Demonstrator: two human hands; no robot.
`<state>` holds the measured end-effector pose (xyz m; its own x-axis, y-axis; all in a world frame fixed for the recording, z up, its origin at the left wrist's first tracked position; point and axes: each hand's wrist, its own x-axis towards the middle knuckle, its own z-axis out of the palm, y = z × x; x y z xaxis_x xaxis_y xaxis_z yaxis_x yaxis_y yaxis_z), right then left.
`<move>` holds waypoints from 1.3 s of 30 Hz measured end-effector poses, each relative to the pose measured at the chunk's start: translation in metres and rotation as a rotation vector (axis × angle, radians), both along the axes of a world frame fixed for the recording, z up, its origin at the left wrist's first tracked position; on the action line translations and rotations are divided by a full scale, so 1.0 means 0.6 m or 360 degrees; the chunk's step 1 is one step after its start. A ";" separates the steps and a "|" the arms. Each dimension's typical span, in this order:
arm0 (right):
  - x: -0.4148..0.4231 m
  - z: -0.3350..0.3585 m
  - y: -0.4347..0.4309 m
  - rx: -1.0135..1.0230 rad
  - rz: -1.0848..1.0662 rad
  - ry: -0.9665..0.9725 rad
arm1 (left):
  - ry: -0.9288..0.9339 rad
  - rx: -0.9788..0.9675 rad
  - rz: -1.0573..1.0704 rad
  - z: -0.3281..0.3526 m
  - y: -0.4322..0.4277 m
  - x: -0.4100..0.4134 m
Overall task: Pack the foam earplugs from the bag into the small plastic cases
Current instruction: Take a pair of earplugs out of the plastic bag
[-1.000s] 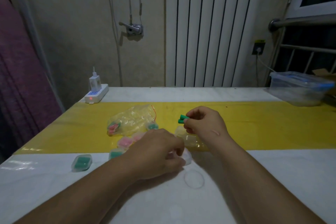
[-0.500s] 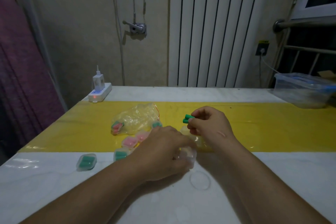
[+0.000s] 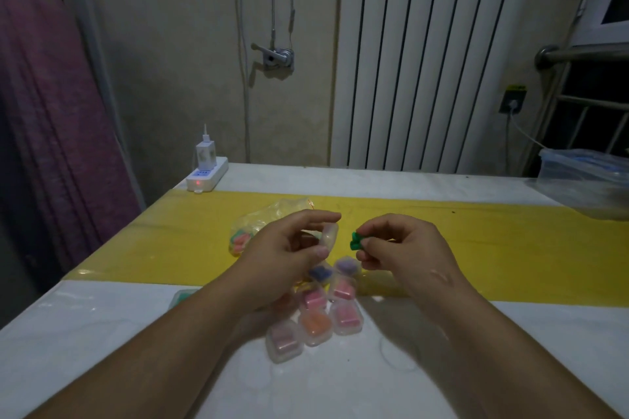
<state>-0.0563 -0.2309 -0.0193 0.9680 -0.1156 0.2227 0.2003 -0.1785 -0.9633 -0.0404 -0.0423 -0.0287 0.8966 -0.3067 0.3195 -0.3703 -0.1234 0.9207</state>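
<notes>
My right hand (image 3: 405,245) pinches green foam earplugs (image 3: 356,240) above the yellow strip. Just to their left my left hand (image 3: 289,248) holds a small clear plastic case (image 3: 329,235) lifted off the table, its opening facing the earplugs. Behind my left hand lies the clear bag (image 3: 258,224) with pink and green earplugs inside. Below my hands, several closed cases (image 3: 315,313) with pink, orange, blue and purple earplugs sit clustered on the table. Another case with green earplugs (image 3: 183,296) peeks out beside my left forearm.
A white power strip with a charger (image 3: 206,173) sits at the table's far left corner. A clear storage box with a blue lid (image 3: 585,177) stands at the far right. A curtain hangs beside the table's left edge (image 3: 51,303).
My left hand rose from the table with a clear case and now holds it level with the earplugs. The view dropped, revealing a cluster of filled cases.
</notes>
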 end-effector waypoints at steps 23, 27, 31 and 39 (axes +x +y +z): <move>-0.026 -0.004 0.040 0.0542 0.0302 0.0415 | 0.0027 -0.0079 0.0067 0.000 -0.004 0.001; -0.022 -0.005 0.036 0.0479 0.0247 0.0409 | 0.0038 -0.0028 0.0078 0.000 -0.003 0.002; -0.020 -0.005 0.034 0.0461 0.0234 0.0404 | 0.0032 -0.0041 0.0102 0.000 -0.003 0.000; -0.020 -0.003 0.030 0.0379 0.0306 0.0383 | -0.0004 -0.0025 0.0201 -0.001 -0.006 0.001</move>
<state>-0.0681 -0.2132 -0.0212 0.9983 0.0521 -0.0243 -0.0281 0.0748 -0.9968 -0.0398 -0.0456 -0.0291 0.9270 -0.1863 0.3256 -0.3550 -0.1546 0.9220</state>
